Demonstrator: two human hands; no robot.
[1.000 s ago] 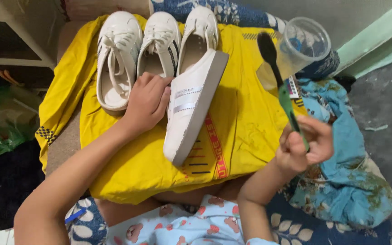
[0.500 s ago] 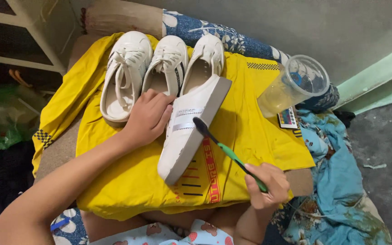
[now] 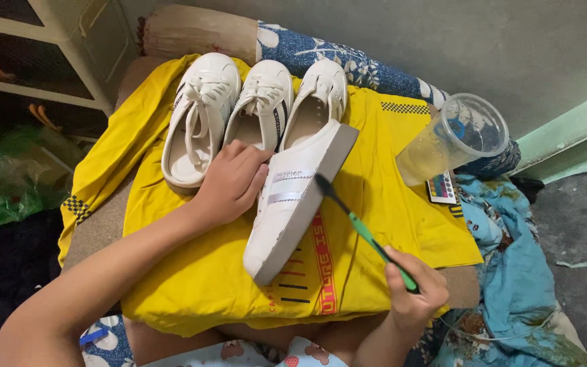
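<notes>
Our left hand [image 3: 231, 182] fingers closed over a tipped white leather sneaker [image 3: 297, 200], our right hand [image 3: 412, 293] fingers gripping a green-handled toothbrush [image 3: 365, 232], bristles on the sneaker's side

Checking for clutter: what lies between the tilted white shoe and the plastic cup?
In the head view, only bare yellow cloth separates the tilted shoe from the plastic cup; nothing stands there.

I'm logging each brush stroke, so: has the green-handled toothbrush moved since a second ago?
Yes. The green-handled toothbrush in the right hand has swung from beside the clear plastic cup leftward, and its dark bristles now meet the tilted white sneaker.
</notes>
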